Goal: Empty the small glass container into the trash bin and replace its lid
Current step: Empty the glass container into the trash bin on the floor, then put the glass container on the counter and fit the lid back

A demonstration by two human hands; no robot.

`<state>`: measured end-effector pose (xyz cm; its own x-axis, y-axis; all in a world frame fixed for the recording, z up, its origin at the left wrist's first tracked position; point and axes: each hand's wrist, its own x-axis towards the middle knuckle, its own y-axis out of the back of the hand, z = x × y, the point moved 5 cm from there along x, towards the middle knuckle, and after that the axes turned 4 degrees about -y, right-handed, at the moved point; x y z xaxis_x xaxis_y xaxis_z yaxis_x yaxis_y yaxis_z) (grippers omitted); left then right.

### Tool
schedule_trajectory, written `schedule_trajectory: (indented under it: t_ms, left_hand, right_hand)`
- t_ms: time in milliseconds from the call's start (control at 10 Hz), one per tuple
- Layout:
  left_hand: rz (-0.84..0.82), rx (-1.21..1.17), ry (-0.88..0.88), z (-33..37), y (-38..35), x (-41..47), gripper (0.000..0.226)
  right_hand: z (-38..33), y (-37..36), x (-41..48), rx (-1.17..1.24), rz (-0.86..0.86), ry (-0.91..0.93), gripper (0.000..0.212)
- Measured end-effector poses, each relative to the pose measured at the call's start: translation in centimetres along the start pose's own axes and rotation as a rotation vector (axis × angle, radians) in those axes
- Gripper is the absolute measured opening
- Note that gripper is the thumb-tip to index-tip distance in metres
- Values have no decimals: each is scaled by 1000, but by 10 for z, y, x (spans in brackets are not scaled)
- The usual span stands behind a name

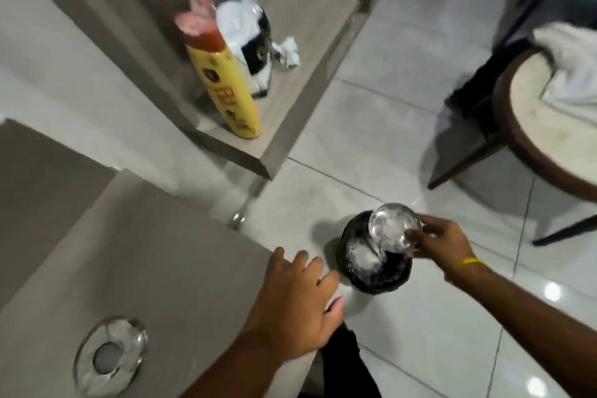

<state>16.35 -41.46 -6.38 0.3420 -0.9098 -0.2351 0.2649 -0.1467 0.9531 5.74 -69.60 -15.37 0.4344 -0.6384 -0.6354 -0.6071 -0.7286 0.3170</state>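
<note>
My right hand [442, 244] grips the small clear glass container [394, 225], held tilted over the trash bin [374, 275]. The bin is round, lined with a black bag, and stands on the tiled floor with white crumpled paper inside. My left hand [297, 297] rests flat on the corner of the grey counter [145, 268], fingers spread, holding nothing. The round glass lid [109, 355] lies on that counter at the lower left, well away from both hands.
A yellow spray can [226, 81] with a red cap, a black-and-white bag [252, 39] and crumpled paper stand on a grey shelf behind the counter. A round table [529, 126] with a white cloth is at the right. Glossy tiled floor surrounds the bin.
</note>
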Motion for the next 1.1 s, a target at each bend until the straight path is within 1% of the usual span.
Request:
schedule_trajectory:
  t_ms: [100, 200, 300, 400, 500, 600, 700, 800, 900, 1000, 1100]
  left_hand:
    - [-201, 18, 132, 11, 17, -3, 62]
    - [-262, -516, 176, 37, 45, -26, 83]
    - [-50, -1379, 494, 43, 56, -91, 83]
    - [117, -739, 720, 29, 37, -145, 69]
    - [347, -982, 845, 8, 1, -222, 60]
    - [628, -918, 1138, -19, -27, -308, 60]
    - [584, -701, 1318, -28, -60, -382, 57]
    - [561, -518, 1478, -41, -84, -438, 59]
    - [471, -290, 1486, -47, -98, -456, 66]
    - [410, -242, 1467, -51, -102, -454, 71]
    - [463, -199, 1470, -50, -104, -453, 74]
  right_hand:
    - [-61, -15, -79, 85, -124, 97, 22]
    - [-113, -51, -151, 37, -208, 181, 19]
    - [-149, -124, -216, -112, -366, 316, 19]
    - [-165, -197, -267, -248, -524, 447, 28]
    - [-160, -278, -307, -384, -610, 522, 43]
    - [-145, -348, -338, -532, -634, 587, 28]
    - [-124, -404, -360, -681, -657, 604, 23]
    - [-102, -441, -372, -813, -628, 650, 21]
    - [-81, -459, -379, -876, -631, 668, 21]
    - [-66, -466, -381, -955, -589, 719, 21]
    - [-59, -468, -383, -997, -545, 789, 22]
